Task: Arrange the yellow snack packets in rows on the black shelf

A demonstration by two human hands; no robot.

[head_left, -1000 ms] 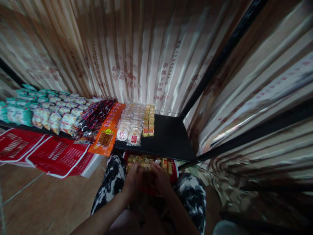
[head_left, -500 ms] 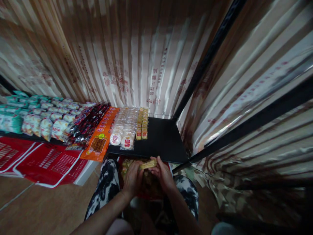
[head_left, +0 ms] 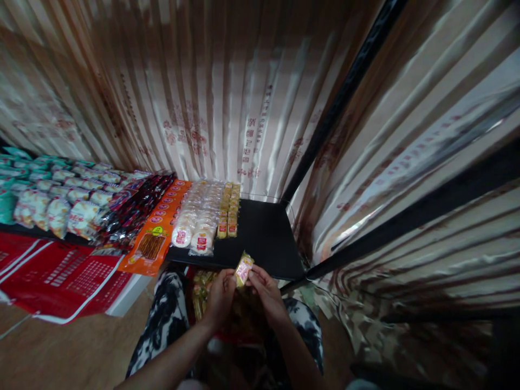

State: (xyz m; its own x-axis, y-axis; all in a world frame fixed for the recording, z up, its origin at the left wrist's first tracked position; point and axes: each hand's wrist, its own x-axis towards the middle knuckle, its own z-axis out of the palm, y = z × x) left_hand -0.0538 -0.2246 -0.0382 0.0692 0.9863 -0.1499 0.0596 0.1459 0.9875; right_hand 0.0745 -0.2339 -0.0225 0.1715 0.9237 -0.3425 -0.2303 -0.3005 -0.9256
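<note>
A small yellow-wrapped snack packet (head_left: 244, 269) with a pink and white label is held between both hands, tilted, just in front of the black shelf's near edge. My left hand (head_left: 220, 295) pinches its left side. On its right side, my right hand (head_left: 265, 290) grips it with thumb and fingers. Below the hands, between my knees, an open red bag or box holds several more yellow packets (head_left: 200, 292); my hands and arms hide part of it. Two rows of matching yellow packets (head_left: 228, 216) lie on the black shelf (head_left: 264, 227).
Left of the yellow rows lie round white crackers (head_left: 195, 219), an orange snack bag (head_left: 156, 238), dark red packets (head_left: 138, 206), and white and teal packets (head_left: 69, 200). Black posts (head_left: 341, 103) and pleated curtains (head_left: 219, 108) border the shelf. A red bag (head_left: 69, 276) hangs below left.
The packet has been turned from lying lengthwise to tilted upright, its pink label now showing. Both hands now pinch its sides. The view has shifted slightly right.
</note>
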